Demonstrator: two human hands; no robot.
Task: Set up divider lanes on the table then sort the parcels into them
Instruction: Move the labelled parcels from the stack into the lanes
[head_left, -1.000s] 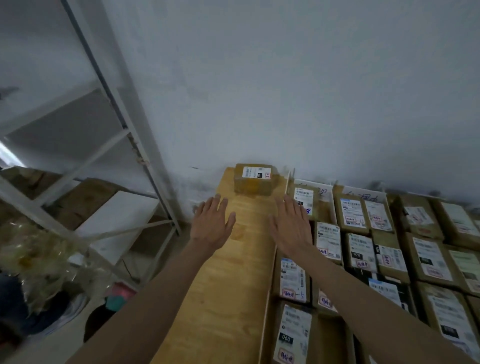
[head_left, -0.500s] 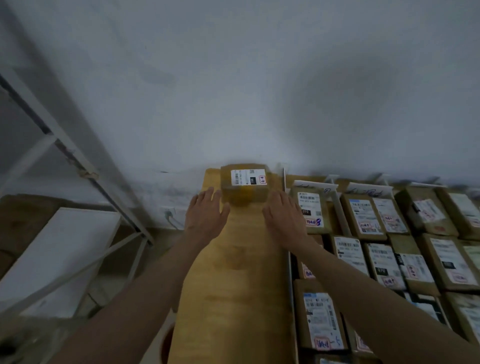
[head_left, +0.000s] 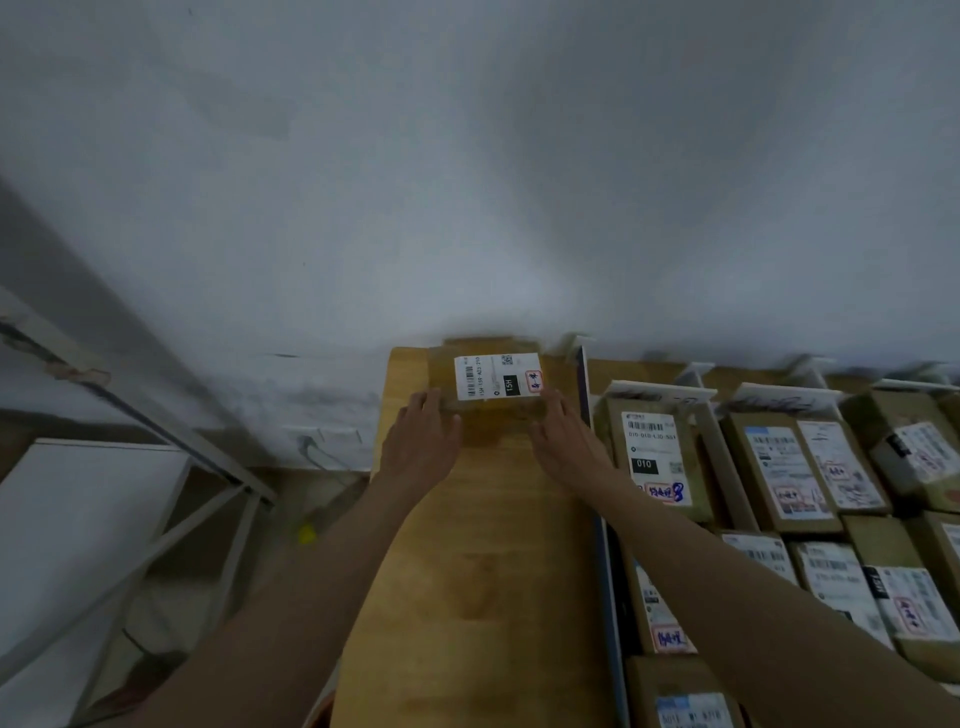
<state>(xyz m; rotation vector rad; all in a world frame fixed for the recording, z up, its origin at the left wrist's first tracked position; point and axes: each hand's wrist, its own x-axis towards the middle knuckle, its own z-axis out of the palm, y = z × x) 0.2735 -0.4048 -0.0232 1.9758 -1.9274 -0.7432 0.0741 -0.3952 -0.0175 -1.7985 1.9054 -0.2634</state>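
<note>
parcel (head_left: 493, 382) far edge blurred; parcels (head_left: 883, 597) cut off right | label text unreadable

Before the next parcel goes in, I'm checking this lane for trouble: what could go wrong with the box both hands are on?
1. The parcel sits at the table's far end by the wall; more pushing could jam it.
2. The right hand works close beside the divider and might knock it askew.
3. The left hand touches only the near corner, so the parcel may twist.
</note>
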